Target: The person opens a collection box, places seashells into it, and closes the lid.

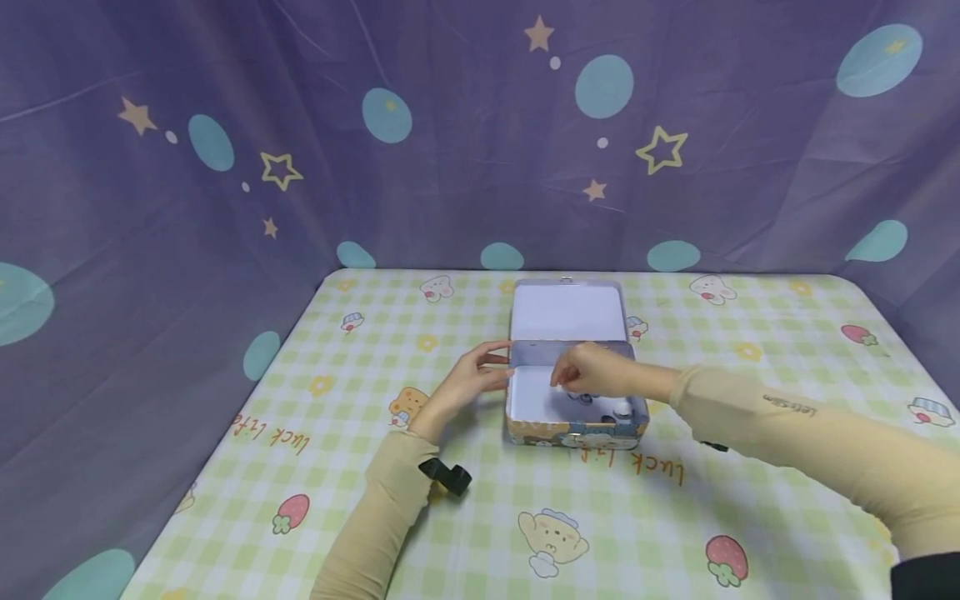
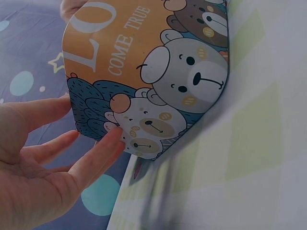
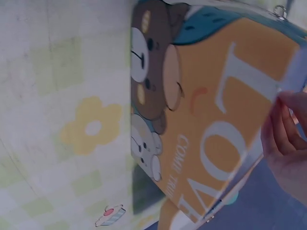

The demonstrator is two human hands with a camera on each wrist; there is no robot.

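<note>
A tin box (image 1: 573, 435) with cartoon bears and orange sides stands on the table, its hinged lid (image 1: 567, 311) raised at the back. My left hand (image 1: 471, 381) is at the box's left side, fingers spread and fingertips touching the printed wall (image 2: 144, 96). Over the inside of the box is my right hand (image 1: 596, 369), its thumb and fingers bent together. A small white thing (image 1: 559, 388) shows at those fingertips, mostly hidden. Beneath the right hand, a few small items lie in the box, including a white one (image 1: 622, 409) near the right wall.
A green-and-white checked cloth (image 1: 360, 517) with printed strawberries and bears covers the table. Behind it hangs a purple curtain (image 1: 465, 192) with stars and teal ovals. A black strap mount (image 1: 447, 477) sits on the left wrist.
</note>
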